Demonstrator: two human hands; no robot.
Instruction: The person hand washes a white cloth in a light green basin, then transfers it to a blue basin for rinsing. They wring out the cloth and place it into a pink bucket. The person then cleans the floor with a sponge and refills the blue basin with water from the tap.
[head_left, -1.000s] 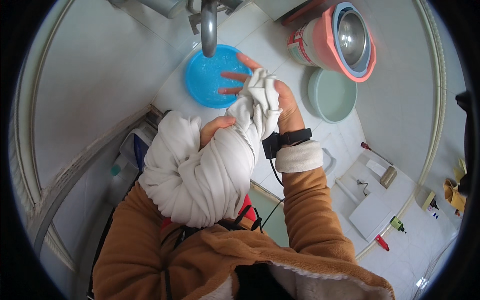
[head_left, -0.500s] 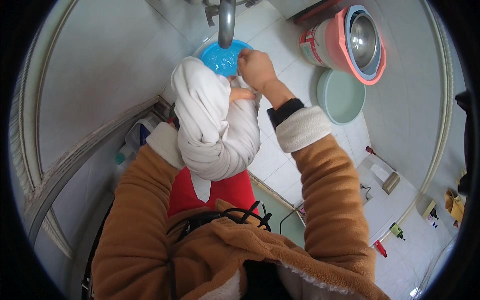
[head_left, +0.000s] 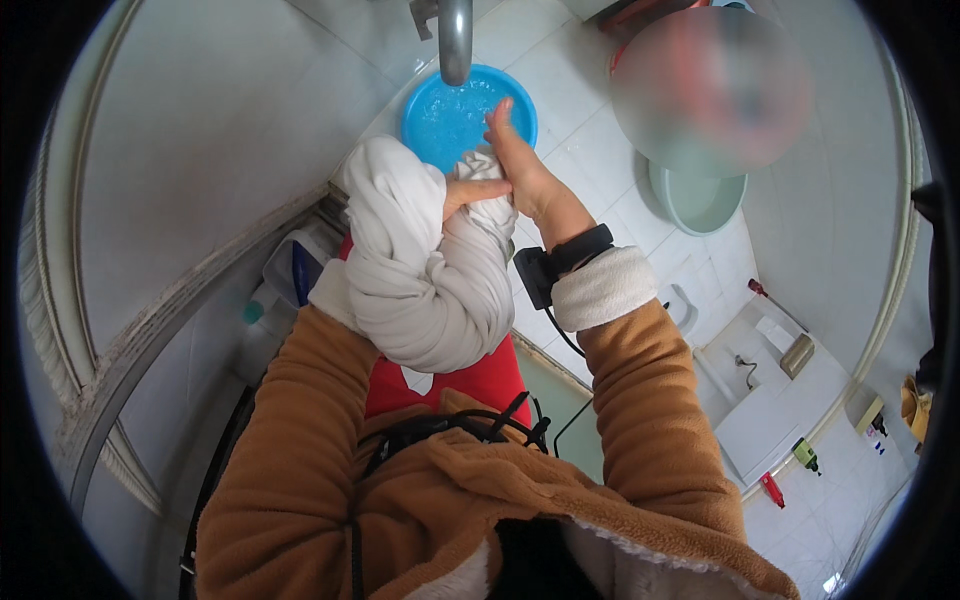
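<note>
A long white cloth (head_left: 420, 290), twisted into a thick rope and bent in a U, lies across my left forearm and over my red-clad lap. My left hand (head_left: 474, 192) is closed round its narrow end, with most of the fingers hidden behind the fabric. Beside that end, my right hand (head_left: 522, 170) is turned edge-on, its fingers stretched out and its lower palm against the cloth or very close to it. Just beyond both hands, a round blue basin (head_left: 418, 125) holds rippling water.
A grey metal spout (head_left: 455, 45) hangs over the basin. On the tiled floor to the right stands a pale green tub (head_left: 708, 205), under a blurred patch. A worn frame edge (head_left: 210, 270) runs along the left. Dark cables (head_left: 490, 425) cross my waist.
My right hand has gone from a closed grip at the cloth's end to stretched-out fingers. The cloth's end has shifted slightly nearer me, and more of the blue basin shows.
</note>
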